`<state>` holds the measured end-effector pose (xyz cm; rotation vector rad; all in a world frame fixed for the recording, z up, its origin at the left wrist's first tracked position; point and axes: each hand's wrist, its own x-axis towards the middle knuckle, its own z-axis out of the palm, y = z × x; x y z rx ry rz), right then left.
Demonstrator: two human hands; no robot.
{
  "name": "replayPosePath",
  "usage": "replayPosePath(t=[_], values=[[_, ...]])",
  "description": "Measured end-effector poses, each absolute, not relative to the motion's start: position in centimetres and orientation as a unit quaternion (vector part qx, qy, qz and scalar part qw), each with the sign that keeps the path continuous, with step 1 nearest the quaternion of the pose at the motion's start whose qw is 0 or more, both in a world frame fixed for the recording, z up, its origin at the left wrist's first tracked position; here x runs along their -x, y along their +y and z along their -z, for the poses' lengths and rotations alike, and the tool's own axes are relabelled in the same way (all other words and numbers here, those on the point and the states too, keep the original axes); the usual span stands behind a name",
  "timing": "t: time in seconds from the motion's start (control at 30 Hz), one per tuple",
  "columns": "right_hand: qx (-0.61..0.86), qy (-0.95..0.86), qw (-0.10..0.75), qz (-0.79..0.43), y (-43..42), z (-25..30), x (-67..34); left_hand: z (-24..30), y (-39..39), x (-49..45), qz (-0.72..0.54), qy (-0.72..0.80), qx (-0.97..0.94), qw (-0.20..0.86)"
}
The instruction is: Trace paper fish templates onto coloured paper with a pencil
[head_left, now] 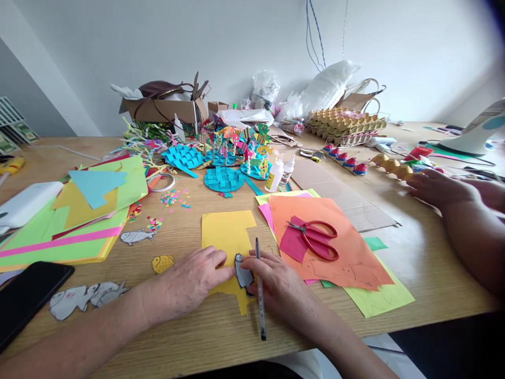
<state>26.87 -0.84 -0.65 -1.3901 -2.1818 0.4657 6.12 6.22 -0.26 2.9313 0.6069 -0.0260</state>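
A yellow paper sheet [226, 226] with cut edges lies on the table before me. On it sits a grey fish cutout [243, 273] outlined in black. My left hand [201, 273] rests on the sheet from the left, fingers lowered, thumb and index tips at the fish's edge. From the right, my right hand [276, 281] touches the fish with its fingertips and keeps a pen [260, 300] tucked between its fingers, nearly upright. A small yellow fish cutout [162, 263] lies beside my left wrist. Another grey fish cutout [137, 237] is farther left.
Red-handled scissors [321, 239] lie on orange paper [343, 263] at right. Coloured sheets [118, 210] and a black phone [33, 295] are at left. Glue bottles [275, 175] and blue woven paper pieces [223, 179] stand farther back. Another person's hand [442, 187] touches an egg-carton strip [392, 166].
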Motion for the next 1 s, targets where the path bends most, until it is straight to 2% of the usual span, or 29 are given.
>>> replayPosePath(t=[0.73,0.83,1.0], values=[[0.574,-0.777,0.198,-0.167,-1.6,0.6,-27.2,0.0,6.1,-6.3,0.010,0.205,-0.976,0.076],[0.574,-0.776,0.198,-0.172,-1.7,0.6,-27.2,0.0,6.6,-6.1,0.001,0.208,-0.971,0.115],[0.581,-0.774,0.188,-0.166,-1.8,0.7,-27.1,-1.7,8.3,-4.4,-0.022,0.211,-0.946,0.244]])
